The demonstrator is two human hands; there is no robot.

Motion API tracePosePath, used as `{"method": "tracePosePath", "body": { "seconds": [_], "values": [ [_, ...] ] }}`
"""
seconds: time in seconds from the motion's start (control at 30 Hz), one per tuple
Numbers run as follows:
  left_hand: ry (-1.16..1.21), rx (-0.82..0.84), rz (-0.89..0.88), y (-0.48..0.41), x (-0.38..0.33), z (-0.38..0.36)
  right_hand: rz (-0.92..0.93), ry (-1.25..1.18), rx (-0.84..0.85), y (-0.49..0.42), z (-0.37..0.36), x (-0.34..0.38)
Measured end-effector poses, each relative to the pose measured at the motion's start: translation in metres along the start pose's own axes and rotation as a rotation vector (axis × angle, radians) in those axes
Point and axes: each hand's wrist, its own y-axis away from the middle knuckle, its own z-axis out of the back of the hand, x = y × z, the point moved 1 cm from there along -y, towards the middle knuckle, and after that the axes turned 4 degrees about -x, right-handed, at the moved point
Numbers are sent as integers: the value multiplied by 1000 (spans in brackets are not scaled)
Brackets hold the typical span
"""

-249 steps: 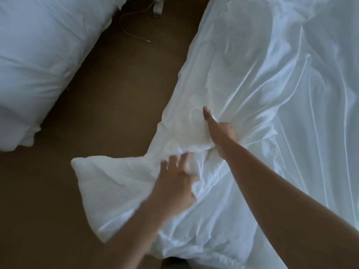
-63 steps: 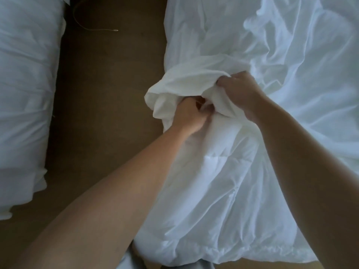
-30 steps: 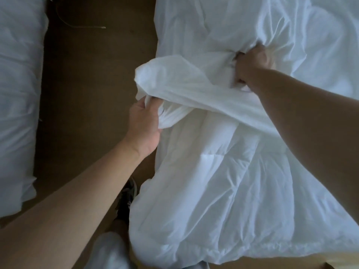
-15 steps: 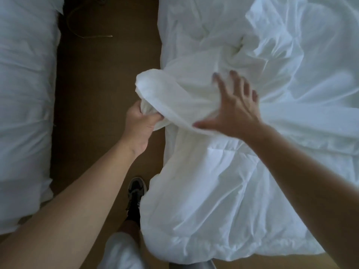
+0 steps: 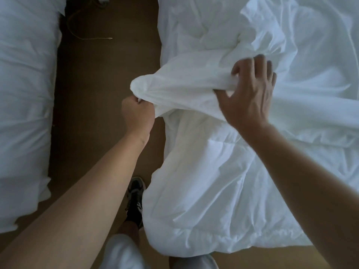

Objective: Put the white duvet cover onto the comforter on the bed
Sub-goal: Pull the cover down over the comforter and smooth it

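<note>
Half a second on, the right grip point(image 5: 250, 92) has closed from a spread hover onto the bunched duvet cover point(image 5: 184, 80), thumb under, fingers over, while the left grip point(image 5: 138, 111) stays fisted on the cover's end just past the bed point(image 5: 178, 26)'s left edge. Seemingly the cover is being drawn down over the comforter point(image 5: 213, 181), bare at the near left corner; the next pull should head there, both holds kept. Beyond: brown floor point(image 5: 101, 94), a loose cable point(image 5: 81, 34), a second bed point(image 5: 25, 94).
</note>
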Motion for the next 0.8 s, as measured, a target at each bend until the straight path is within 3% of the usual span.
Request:
{"method": "tracePosePath", "body": {
  "seconds": [0.03,0.1,0.17,0.23,0.27,0.33,0.47,0.6,0.67,0.8],
  "values": [
    [-6,11,-21,0,0,2,63,-20,-26,19,5,9],
    [-18,39,-73,3,1,3,-11,22,196,66,5,19],
    [-23,44,-89,5,5,3,-456,98,482,107,-1,17],
    [17,66,-34,6,9,1,-859,-25,532,125,-10,17],
    [26,99,17,7,11,0,-934,-122,535,127,-18,18],
    [-18,215,142,8,19,-4,-965,-265,535,122,-31,24],
    [-93,603,424,33,49,-11,-1063,-610,425,113,-24,20],
    [-68,751,519,55,63,-19,-1204,-868,290,126,8,5],
    [3,786,526,60,57,-22,-1161,-762,266,130,11,-1],
    [168,687,481,44,32,5,-1068,-271,207,135,7,-12]
  ]
}}
